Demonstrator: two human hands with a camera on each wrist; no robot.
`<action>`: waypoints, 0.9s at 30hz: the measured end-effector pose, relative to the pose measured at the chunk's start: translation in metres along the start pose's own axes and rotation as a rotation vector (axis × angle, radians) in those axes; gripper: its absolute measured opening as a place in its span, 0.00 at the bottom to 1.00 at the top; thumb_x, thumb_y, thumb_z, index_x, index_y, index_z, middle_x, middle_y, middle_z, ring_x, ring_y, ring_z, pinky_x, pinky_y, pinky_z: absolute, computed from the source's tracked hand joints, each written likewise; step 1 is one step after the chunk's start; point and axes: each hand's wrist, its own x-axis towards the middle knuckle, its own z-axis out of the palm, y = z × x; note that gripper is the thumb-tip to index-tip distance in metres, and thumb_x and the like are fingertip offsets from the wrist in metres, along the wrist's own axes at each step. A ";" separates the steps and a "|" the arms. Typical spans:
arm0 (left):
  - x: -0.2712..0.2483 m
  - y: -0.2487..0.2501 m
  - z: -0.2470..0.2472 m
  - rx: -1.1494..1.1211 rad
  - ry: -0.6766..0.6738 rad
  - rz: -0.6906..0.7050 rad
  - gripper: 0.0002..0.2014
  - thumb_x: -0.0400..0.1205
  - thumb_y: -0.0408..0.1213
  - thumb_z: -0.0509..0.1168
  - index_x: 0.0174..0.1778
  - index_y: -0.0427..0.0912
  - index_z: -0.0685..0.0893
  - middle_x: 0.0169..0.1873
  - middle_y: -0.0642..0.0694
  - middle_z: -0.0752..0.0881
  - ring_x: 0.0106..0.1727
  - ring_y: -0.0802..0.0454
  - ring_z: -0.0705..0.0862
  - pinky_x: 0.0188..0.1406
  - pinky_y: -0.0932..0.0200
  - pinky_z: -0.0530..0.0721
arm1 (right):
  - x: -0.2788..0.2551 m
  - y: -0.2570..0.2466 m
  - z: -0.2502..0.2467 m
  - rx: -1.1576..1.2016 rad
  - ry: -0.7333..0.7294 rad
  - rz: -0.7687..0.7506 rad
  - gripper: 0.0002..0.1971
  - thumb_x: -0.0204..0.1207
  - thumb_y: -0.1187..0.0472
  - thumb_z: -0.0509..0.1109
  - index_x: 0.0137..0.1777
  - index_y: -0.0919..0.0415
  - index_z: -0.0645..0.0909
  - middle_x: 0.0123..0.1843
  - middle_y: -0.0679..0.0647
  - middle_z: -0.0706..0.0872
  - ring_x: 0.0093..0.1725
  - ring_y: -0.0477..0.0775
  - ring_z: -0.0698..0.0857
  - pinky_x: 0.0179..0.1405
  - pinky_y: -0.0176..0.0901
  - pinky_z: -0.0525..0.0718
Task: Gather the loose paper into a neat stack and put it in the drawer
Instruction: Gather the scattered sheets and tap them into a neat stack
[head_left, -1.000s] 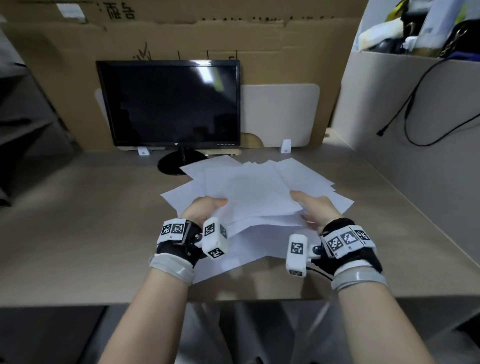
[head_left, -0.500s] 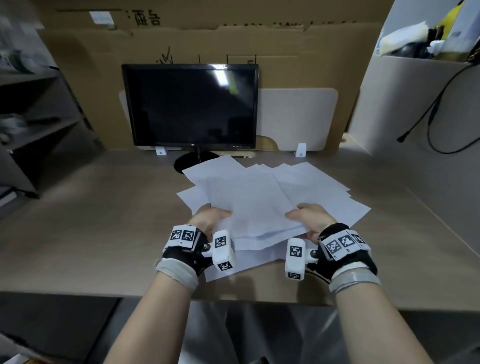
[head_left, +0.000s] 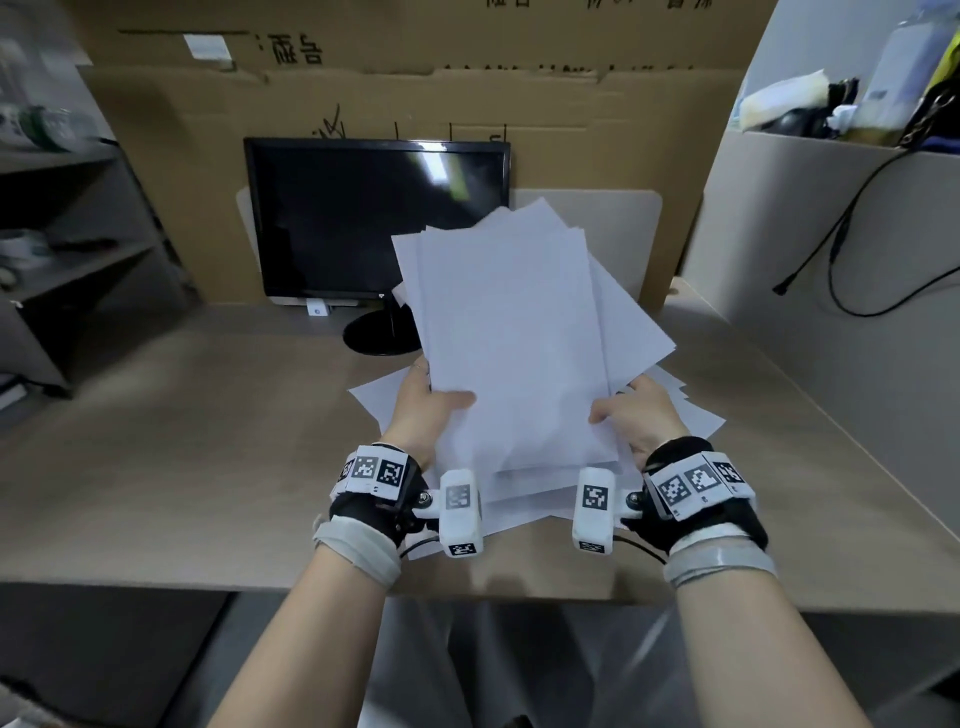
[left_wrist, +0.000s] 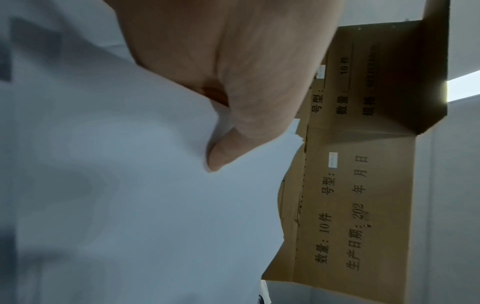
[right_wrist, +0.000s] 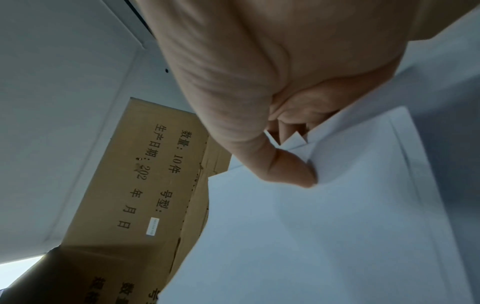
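Paper between our hands, above the desk

We hold a bundle of sheets (head_left: 511, 343) tilted up over the desk (head_left: 171, 447), our left hand (head_left: 421, 402) at its left edge and our right hand (head_left: 636, 415) at its right; more sheets (head_left: 376, 397) lie flat on the desk beneath; the monitor (head_left: 363, 218) stands behind the bundle, cardboard (head_left: 182, 182) behind that; shelves (head_left: 67, 218) sit at far left; a partition (head_left: 779, 270) with a hanging cable (head_left: 836, 244) rises at right.

A pale wooden desk (head_left: 156, 467) carried a black, unlit flat monitor (head_left: 376, 218) before a brown printed cardboard wall (head_left: 519, 104), with grey open shelving (head_left: 67, 218) left and a grey partition (head_left: 831, 291) draped with a black cable (head_left: 852, 208) right.
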 end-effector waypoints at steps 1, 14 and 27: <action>0.001 0.003 0.001 -0.003 -0.005 0.034 0.26 0.77 0.12 0.67 0.65 0.44 0.78 0.55 0.46 0.91 0.52 0.51 0.91 0.43 0.61 0.89 | -0.001 -0.003 0.002 0.027 0.012 -0.014 0.21 0.64 0.83 0.68 0.59 0.72 0.81 0.56 0.69 0.87 0.54 0.66 0.87 0.59 0.56 0.85; 0.022 0.023 0.001 -0.153 0.158 0.328 0.15 0.83 0.25 0.70 0.61 0.49 0.84 0.58 0.46 0.92 0.61 0.48 0.91 0.61 0.55 0.88 | 0.014 -0.010 0.014 0.322 0.153 -0.090 0.28 0.59 0.71 0.84 0.61 0.66 0.84 0.54 0.60 0.91 0.55 0.62 0.90 0.59 0.59 0.88; 0.028 0.014 -0.009 -0.255 0.195 0.261 0.17 0.83 0.31 0.73 0.68 0.42 0.82 0.57 0.49 0.93 0.56 0.53 0.92 0.52 0.59 0.88 | 0.006 -0.022 0.025 0.192 0.171 -0.187 0.06 0.73 0.63 0.68 0.43 0.64 0.85 0.40 0.51 0.88 0.42 0.57 0.82 0.44 0.48 0.80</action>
